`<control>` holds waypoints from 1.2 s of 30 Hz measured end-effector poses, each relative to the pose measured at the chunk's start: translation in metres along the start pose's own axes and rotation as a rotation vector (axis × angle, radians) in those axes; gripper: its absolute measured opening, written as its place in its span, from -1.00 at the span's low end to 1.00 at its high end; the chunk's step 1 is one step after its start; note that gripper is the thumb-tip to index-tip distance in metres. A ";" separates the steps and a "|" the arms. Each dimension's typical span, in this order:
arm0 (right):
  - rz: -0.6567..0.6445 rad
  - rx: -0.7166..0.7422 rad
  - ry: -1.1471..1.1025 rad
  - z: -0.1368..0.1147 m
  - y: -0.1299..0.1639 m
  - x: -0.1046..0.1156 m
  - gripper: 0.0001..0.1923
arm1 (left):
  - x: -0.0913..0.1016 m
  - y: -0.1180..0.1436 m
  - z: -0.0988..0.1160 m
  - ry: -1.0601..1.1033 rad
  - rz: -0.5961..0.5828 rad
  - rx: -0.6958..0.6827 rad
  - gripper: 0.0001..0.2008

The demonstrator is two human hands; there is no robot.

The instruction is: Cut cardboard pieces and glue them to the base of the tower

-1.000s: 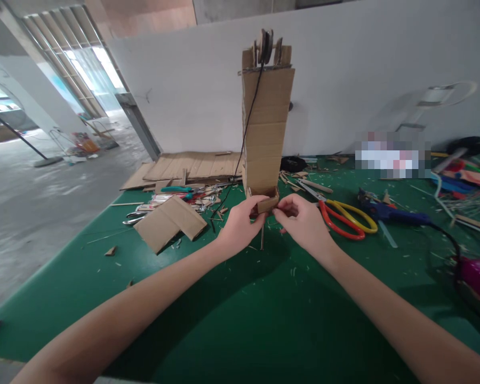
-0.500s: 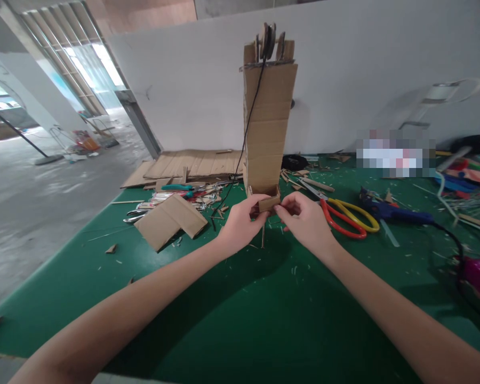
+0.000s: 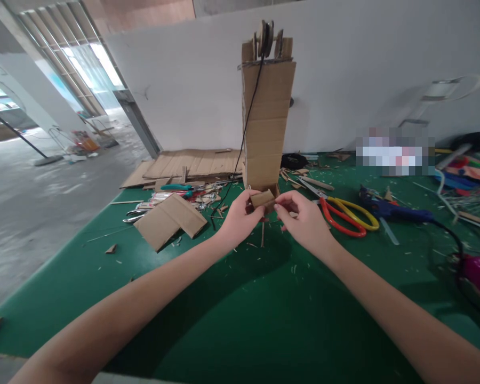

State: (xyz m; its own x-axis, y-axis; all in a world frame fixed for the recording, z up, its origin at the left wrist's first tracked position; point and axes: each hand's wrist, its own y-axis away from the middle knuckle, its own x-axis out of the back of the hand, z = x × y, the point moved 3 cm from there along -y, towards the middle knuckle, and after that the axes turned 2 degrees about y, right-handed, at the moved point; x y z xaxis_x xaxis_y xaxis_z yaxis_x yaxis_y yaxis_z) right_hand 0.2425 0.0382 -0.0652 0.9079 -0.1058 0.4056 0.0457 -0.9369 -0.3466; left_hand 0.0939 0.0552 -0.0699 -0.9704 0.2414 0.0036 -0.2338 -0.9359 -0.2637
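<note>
A small folded piece of cardboard [image 3: 263, 199] is pinched between my two hands, just in front of the foot of a tall cardboard tower [image 3: 266, 122]. My left hand [image 3: 242, 216] has its thumb and fingers closed on the piece's left side. On its right edge, my right hand [image 3: 300, 213] grips with thumb and fingertips. At the tower's top sits a pulley wheel [image 3: 266, 40], and a black cord [image 3: 250, 109] runs from it down the left side to the table. Some fingers of both hands are hidden behind the cardboard.
Scissors [image 3: 346, 216] with red and yellow handles lie right of my right hand, beside a blue glue gun [image 3: 400, 212]. Flat cardboard pieces [image 3: 164, 221] and several tools [image 3: 176, 192] lie to the left. A white panel [image 3: 192, 85] stands behind the green table [image 3: 264, 314].
The small cardboard piece has tilted, so its broad face now shows upward between my fingers. Both hands stay in nearly the same place.
</note>
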 end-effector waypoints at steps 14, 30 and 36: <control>-0.032 0.053 0.073 -0.002 0.003 -0.004 -0.88 | -0.003 0.002 -0.004 0.229 -0.048 0.166 -0.86; -0.023 0.056 0.053 -0.003 0.003 -0.001 -0.87 | 0.002 0.001 0.003 0.276 -0.189 0.172 -0.79; -0.021 0.081 0.051 -0.006 0.006 -0.002 -0.88 | 0.001 -0.001 0.000 0.273 -0.126 0.156 -0.91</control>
State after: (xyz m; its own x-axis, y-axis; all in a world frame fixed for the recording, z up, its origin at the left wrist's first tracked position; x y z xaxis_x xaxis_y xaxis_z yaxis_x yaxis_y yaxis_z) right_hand 0.2382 0.0310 -0.0628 0.8843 -0.1049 0.4550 0.0998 -0.9094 -0.4037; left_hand 0.0936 0.0565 -0.0698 -0.8863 0.3979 -0.2370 -0.3780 -0.9172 -0.1263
